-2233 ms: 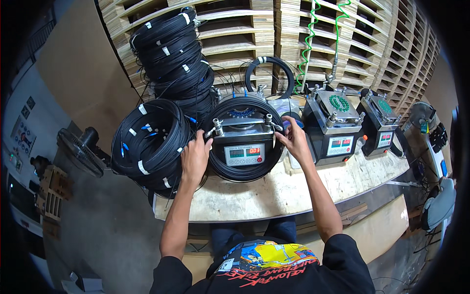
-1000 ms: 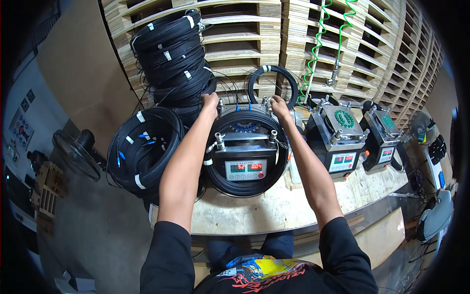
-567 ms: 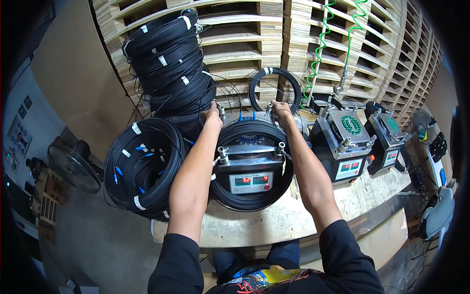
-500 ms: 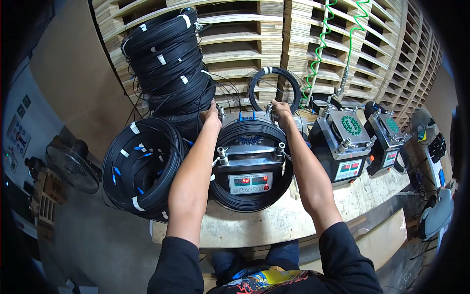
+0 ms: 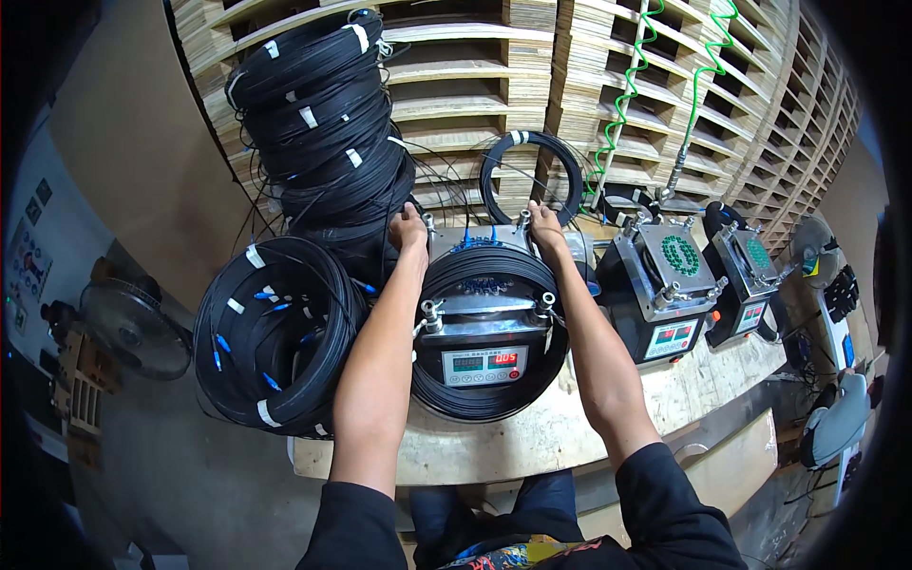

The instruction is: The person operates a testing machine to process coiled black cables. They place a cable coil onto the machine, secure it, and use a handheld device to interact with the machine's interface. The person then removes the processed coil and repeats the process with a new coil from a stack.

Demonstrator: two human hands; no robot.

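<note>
A boxy polishing machine with a digital panel [image 5: 484, 367] and metal top plate [image 5: 480, 324] stands in front of me. Around it lies a coil of black cable [image 5: 475, 404]. Blue connectors [image 5: 480, 241] on thin black leads are plugged in along its far side. My left hand [image 5: 408, 230] is closed, fingers curled against the clamp post [image 5: 427, 223] at the far left corner. Opposite, my right hand [image 5: 545, 228] is closed against the far right clamp post [image 5: 524, 220]. Fingertips of both hands are partly hidden. Two near clamp posts [image 5: 545, 302] stand untouched.
Tall stacked black cable coils [image 5: 328, 142] rise at the far left, and another coil pile [image 5: 271, 332] stands nearer. Two similar machines [image 5: 667, 285] [image 5: 750, 275] are on the right of the wooden table [image 5: 456, 451]. Behind are wooden pallets [image 5: 465, 71] and green spiral air hoses [image 5: 622, 95].
The machine's panel readout has changed. Both hands stay at the far corners, with slight shifts of the fingers. The whole view has shifted a little.
</note>
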